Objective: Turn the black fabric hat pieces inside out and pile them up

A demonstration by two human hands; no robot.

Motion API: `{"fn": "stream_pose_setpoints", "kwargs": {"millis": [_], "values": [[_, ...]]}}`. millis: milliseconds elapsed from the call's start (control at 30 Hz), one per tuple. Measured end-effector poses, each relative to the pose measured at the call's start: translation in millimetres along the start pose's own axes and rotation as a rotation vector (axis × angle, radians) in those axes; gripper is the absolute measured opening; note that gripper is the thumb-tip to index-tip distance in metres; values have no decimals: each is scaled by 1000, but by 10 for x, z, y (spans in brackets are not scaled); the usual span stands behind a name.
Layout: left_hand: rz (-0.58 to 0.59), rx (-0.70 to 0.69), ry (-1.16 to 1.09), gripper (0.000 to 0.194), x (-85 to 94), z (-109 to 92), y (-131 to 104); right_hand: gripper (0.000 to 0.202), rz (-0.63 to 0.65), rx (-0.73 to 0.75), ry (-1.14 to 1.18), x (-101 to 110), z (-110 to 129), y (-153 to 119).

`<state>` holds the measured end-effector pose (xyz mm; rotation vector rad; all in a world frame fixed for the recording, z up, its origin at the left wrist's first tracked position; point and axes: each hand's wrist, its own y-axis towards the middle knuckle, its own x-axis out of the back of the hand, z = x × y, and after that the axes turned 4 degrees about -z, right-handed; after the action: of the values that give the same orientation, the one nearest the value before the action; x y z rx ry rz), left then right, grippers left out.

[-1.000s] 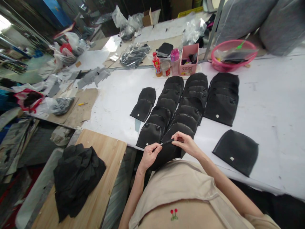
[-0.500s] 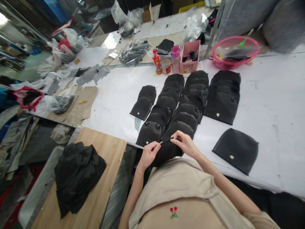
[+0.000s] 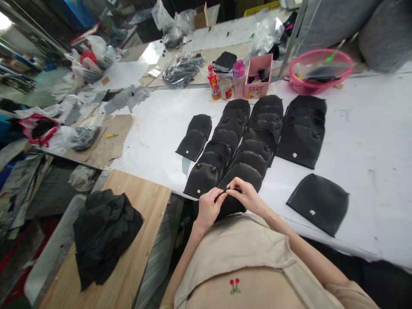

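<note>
My left hand [image 3: 208, 207] and my right hand [image 3: 243, 194] pinch the edge of a black fabric piece [image 3: 230, 206] close in front of my apron. Their fingertips nearly meet along that edge, and the rest of the piece hangs below, partly hidden by the hands. Just beyond lie overlapping rows of black curved panels [image 3: 246, 174] on the white table [image 3: 363, 141]. A single black panel [image 3: 318, 204] with a small pale tag rests to the right of my right arm. A shorter stack of black panels [image 3: 195, 137] is at the left.
A wooden board [image 3: 151, 201] at the left bears a crumpled black cloth [image 3: 106, 236]. Along the back stand a red-capped bottle [image 3: 213, 83], a glass jar [image 3: 225, 89], a pink bottle [image 3: 238, 79], a pink box [image 3: 258, 88] and a pink basin [image 3: 305, 88]. A yellow cutter [image 3: 112, 135] lies on cardboard.
My left hand has moved right along the edge, closer to my right hand, which has shifted slightly left. Both keep hold of the black fabric piece, now less spread between them.
</note>
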<state>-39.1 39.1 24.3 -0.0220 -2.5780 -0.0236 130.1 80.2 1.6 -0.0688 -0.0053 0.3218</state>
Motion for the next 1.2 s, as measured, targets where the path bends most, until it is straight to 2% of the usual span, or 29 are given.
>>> {"fn": "stream_pose_setpoints", "kwargs": {"millis": [233, 467, 800, 1100, 1200], "values": [[20, 122, -217, 25, 0, -60, -15, 21, 115, 43, -81, 142, 38, -43], [-20, 321, -450, 30, -80, -2, -37, 22, 29, 176, -121, 91, 83, -60], [-41, 522, -549, 29, -167, 16, -16, 21, 68, 239, -164, 38, 52, -78], [-32, 498, -537, 18, -188, 55, 0, 20, 63, 259, -154, 33, 15, -77], [-30, 501, -522, 17, -196, 50, -2, 21, 64, 204, -113, 48, 28, -72]]}}
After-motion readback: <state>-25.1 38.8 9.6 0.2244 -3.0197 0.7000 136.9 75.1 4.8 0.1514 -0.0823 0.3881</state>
